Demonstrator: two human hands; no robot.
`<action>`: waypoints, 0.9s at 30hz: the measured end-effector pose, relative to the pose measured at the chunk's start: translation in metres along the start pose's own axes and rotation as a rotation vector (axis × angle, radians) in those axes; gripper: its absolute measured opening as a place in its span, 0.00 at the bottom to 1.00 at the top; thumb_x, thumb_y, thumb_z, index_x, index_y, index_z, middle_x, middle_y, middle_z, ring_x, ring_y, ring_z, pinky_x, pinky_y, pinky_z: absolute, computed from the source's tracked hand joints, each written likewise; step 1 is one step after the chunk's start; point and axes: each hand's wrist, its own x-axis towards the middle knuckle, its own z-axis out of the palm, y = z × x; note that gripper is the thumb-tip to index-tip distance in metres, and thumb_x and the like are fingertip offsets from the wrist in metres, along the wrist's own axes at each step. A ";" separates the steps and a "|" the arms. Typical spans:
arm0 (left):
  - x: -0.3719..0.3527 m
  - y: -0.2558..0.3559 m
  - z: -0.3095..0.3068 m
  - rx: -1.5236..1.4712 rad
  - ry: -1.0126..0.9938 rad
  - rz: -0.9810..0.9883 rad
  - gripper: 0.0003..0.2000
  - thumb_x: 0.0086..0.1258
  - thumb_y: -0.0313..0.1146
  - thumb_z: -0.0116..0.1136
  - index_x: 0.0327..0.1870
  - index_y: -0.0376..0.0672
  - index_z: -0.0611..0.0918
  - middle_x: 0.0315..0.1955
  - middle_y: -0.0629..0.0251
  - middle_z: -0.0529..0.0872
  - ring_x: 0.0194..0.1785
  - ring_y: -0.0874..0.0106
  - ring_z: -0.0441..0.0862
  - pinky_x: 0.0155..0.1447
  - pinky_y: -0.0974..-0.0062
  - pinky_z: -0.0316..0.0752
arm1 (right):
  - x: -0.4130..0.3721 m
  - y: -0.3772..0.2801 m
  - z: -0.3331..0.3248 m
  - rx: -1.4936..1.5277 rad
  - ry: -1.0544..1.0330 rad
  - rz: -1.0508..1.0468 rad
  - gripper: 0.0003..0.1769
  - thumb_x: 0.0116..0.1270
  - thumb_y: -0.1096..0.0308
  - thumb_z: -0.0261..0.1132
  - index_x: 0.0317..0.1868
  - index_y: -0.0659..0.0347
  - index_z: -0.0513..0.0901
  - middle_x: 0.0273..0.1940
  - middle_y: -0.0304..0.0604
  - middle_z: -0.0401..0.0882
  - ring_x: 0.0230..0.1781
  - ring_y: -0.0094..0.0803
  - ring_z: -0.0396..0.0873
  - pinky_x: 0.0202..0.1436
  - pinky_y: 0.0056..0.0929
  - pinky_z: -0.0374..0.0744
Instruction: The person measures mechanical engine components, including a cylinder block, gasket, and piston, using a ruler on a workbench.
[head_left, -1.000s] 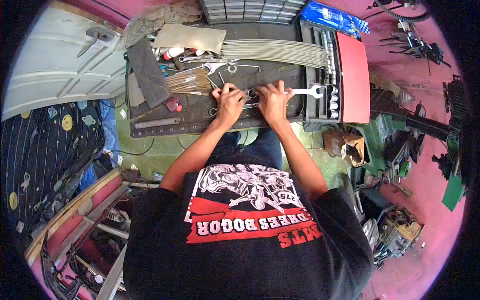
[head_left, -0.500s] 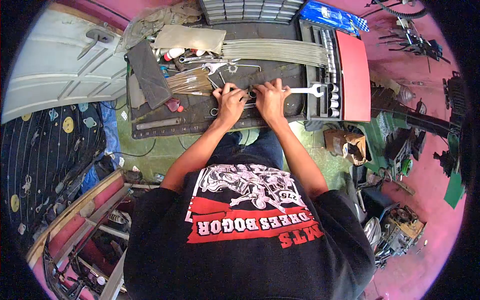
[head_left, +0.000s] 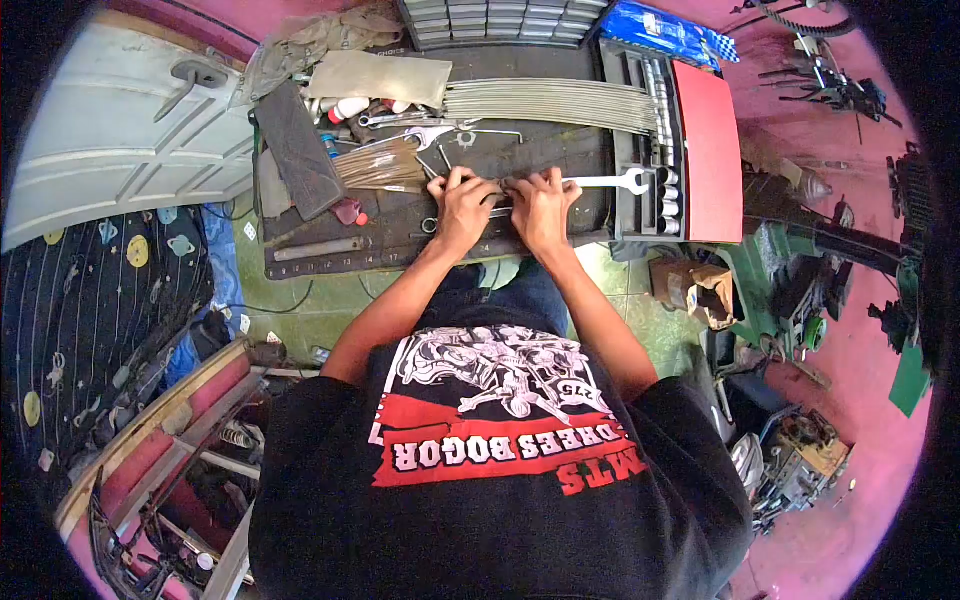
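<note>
Silver wrench (head_left: 610, 182) stays gripped in right hand (head_left: 541, 208), now nearer the curled left hand (head_left: 463, 212).

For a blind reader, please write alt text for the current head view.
Left hand and right hand nearly meet over a dark, cluttered work surface; a silver wrench extends from under the right hand towards sockets, and long metal rods lie beyond.
</note>
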 end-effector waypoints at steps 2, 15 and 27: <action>-0.004 -0.003 0.001 -0.018 -0.016 -0.002 0.04 0.62 0.33 0.69 0.37 0.52 0.90 0.36 0.77 0.91 0.53 0.69 0.79 0.62 0.53 0.56 | -0.006 -0.002 -0.004 0.028 -0.020 0.010 0.12 0.54 0.70 0.72 0.40 0.46 0.93 0.32 0.34 0.82 0.49 0.38 0.75 0.53 0.52 0.63; -0.001 -0.003 0.001 0.015 -0.036 0.016 0.03 0.61 0.32 0.69 0.35 0.52 0.90 0.37 0.78 0.91 0.53 0.68 0.79 0.60 0.53 0.56 | 0.003 0.000 -0.012 -0.009 -0.100 0.063 0.05 0.60 0.64 0.73 0.37 0.49 0.93 0.33 0.34 0.84 0.49 0.39 0.76 0.55 0.53 0.63; -0.004 -0.003 0.000 0.025 -0.049 0.019 0.06 0.58 0.28 0.69 0.35 0.52 0.89 0.38 0.78 0.90 0.55 0.68 0.79 0.60 0.54 0.57 | 0.002 -0.002 -0.010 0.043 -0.139 0.028 0.08 0.60 0.68 0.72 0.40 0.51 0.93 0.34 0.36 0.84 0.50 0.39 0.76 0.58 0.58 0.64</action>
